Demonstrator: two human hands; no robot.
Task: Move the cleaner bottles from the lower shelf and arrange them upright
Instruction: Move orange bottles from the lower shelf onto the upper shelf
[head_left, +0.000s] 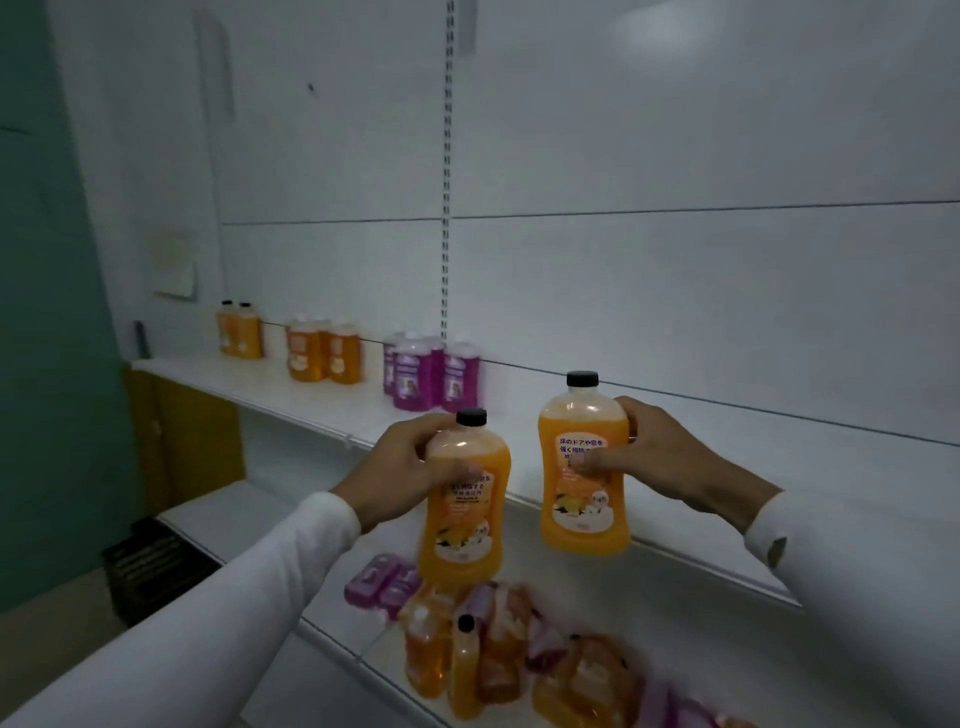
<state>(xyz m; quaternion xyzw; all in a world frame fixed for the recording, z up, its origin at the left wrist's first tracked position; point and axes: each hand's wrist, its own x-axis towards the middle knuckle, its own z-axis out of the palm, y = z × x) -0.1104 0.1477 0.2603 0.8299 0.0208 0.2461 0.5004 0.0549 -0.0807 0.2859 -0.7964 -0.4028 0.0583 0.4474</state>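
Left hand (405, 467) wraps orange cleaner bottle (464, 499) from left side; right hand (660, 457) wraps second orange bottle (583, 467) from right. Both bottles upright, black caps up, held in air before upper shelf (322, 400). Right bottle higher, nearer shelf edge. Toppled bottles (498, 654) remain on lower shelf below.

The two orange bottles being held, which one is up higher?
The orange bottle in the right hand is higher; its black cap sits above the cap of the bottle in the left hand, which hangs lower.
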